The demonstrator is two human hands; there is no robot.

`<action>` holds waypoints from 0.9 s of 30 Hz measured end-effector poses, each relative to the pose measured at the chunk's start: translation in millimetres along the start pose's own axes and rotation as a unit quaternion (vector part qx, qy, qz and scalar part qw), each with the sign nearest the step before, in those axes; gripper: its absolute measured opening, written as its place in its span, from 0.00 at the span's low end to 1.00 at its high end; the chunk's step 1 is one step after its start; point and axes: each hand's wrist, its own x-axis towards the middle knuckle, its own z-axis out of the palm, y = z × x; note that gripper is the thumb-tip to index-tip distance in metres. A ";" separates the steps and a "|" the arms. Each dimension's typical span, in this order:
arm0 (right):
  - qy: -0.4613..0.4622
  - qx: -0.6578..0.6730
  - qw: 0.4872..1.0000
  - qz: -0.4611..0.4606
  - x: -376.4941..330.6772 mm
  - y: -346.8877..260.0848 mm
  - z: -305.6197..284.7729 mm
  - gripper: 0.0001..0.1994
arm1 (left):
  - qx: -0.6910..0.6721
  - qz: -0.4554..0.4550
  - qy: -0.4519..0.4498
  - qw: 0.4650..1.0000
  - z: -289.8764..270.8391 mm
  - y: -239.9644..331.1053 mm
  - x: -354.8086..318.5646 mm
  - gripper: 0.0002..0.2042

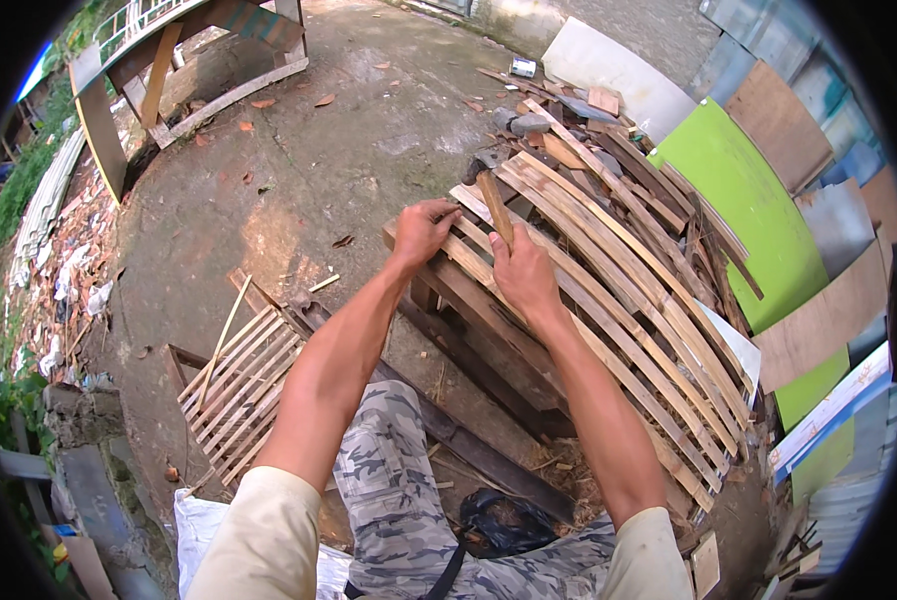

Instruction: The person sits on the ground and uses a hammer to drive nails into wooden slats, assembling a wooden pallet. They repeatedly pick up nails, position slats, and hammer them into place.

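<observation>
My right hand (524,265) is closed around the wooden handle of a hammer (496,205), whose dark head points away from me over the far end of the slats. My left hand (426,232) rests at the far left corner of a slatted wooden frame (608,340). Its fingers are pinched together at the end of a slat (473,262); whatever lies between them is too small to make out. Light, narrow slats run side by side across the frame, with gaps between them. A darker beam (488,310) supports the near left side.
A smaller slatted panel (243,390) lies on the ground at left. Scrap wood (658,195) is piled beyond the frame, beside a bright green sheet (743,215) and other panels. A black plastic bag (508,520) sits near my legs. A wooden structure (168,75) stands far left.
</observation>
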 end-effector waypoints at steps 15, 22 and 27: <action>0.026 -0.012 0.999 -0.034 0.1 -2.9 4.4 0.18 | 0.016 0.002 -0.011 1.000 -1.8 -3.0 2.8 0.10; 0.002 -0.041 0.999 -0.024 0.3 0.9 7.3 0.19 | 0.021 0.010 -0.014 1.000 0.2 -0.7 1.8 0.10; 0.004 -0.042 0.999 -0.031 4.9 6.3 7.0 0.19 | 0.019 0.009 -0.028 0.999 -0.4 -1.0 1.8 0.10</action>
